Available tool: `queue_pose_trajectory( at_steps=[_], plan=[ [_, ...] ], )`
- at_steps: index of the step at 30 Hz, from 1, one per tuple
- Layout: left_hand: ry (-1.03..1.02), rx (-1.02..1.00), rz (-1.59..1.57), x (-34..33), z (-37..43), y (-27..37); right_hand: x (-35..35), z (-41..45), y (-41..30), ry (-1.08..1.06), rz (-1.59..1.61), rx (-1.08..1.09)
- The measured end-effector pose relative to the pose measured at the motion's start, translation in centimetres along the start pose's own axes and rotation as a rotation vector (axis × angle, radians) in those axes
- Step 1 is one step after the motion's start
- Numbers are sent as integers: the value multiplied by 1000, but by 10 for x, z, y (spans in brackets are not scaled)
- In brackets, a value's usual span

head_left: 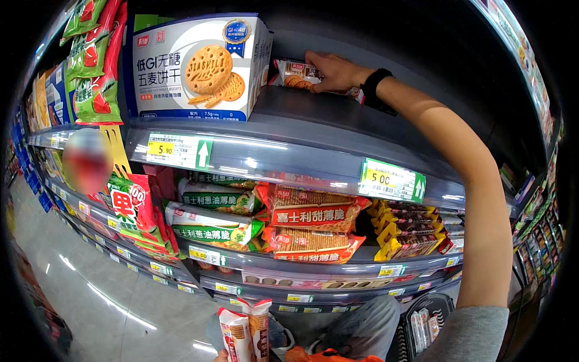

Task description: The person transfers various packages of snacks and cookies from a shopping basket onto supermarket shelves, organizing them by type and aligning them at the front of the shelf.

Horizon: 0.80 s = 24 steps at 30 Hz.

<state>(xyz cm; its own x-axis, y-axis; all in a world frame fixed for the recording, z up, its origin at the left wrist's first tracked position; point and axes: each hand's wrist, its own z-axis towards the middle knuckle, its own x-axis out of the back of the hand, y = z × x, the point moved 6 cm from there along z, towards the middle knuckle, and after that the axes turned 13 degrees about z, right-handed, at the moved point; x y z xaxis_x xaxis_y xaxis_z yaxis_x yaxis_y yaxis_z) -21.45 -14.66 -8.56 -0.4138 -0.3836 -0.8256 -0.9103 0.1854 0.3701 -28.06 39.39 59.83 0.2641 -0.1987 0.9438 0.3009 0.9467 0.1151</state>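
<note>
My right hand (337, 72), with a black band on its wrist, reaches deep onto the upper shelf and grips a biscuit packet (296, 74) lying there, just right of a large white and blue biscuit box (194, 68). Only the fingertips of my left hand (221, 356) show at the bottom edge, holding two upright biscuit packets (246, 332) side by side. Their lower ends are cut off by the frame.
Green, orange and yellow-ended biscuit packs (312, 217) fill the shelf below. Snack bags (135, 203) hang at the left, beside a blurred round patch. A price-tag rail (271, 151) fronts the upper shelf. A black basket (407, 326) with packets stands low at the right.
</note>
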Motion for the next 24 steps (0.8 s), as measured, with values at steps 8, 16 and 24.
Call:
queue_pose_trajectory(
  at_steps=[8, 16, 24],
  plan=[
    [55, -32, 14, -14, -7, 8, -2, 5, 8, -54, 35, -16],
    [45, -86, 51, -30, -17, 19, -5, 2, -3, -60, -97, -1],
    [-29, -280, 188, -72, -6, 44, 77, -75, -84, 226, -232, 180]
  ],
)
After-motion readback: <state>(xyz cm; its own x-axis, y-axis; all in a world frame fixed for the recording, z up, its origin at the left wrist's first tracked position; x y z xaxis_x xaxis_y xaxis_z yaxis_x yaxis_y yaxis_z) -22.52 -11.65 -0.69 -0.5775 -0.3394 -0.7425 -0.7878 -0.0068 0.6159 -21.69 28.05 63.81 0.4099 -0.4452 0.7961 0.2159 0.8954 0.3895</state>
